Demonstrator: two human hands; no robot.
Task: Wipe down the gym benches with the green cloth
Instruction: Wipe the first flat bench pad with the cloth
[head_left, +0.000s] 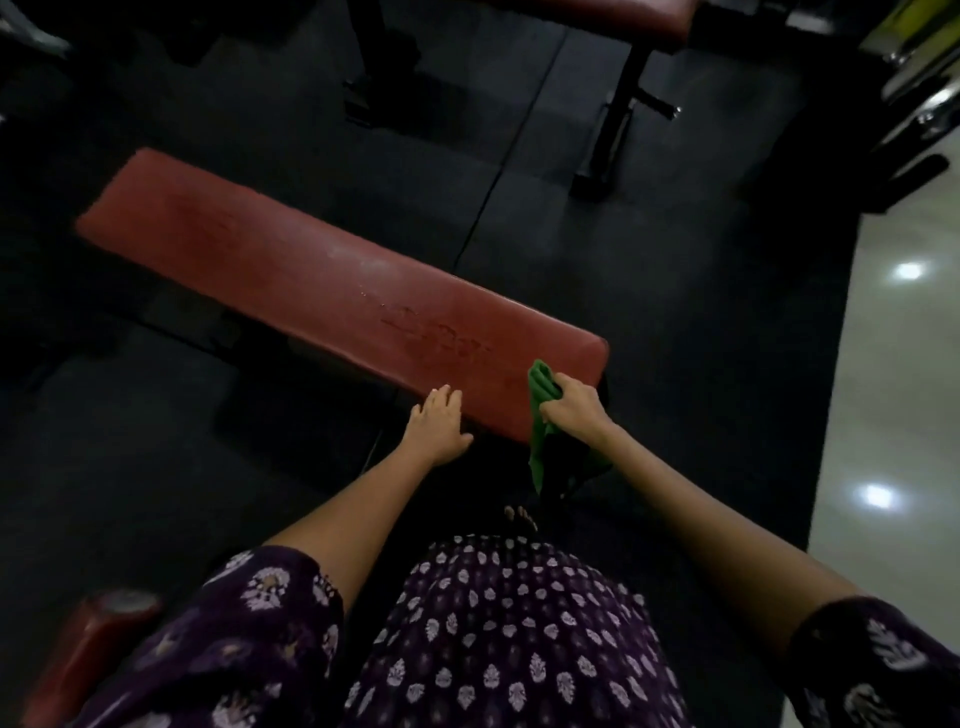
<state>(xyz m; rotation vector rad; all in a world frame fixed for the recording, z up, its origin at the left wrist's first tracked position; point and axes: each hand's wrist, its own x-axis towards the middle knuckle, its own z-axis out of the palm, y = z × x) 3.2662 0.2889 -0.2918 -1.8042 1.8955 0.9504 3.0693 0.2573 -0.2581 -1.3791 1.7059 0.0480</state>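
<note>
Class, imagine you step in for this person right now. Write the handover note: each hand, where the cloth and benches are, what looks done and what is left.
Left hand: open, fingers straight, resting on the near edge of the red bench.
Right hand: grips the green cloth at the bench's near right corner; the cloth's tail hangs below the pad.
Done: smeared marks near this end of the pad suggest wiping has begun here; the rest cannot be judged.
Left: probably wipe along the pad to its far end, then the second bench at the top, and the red pad at bottom left.
</note>
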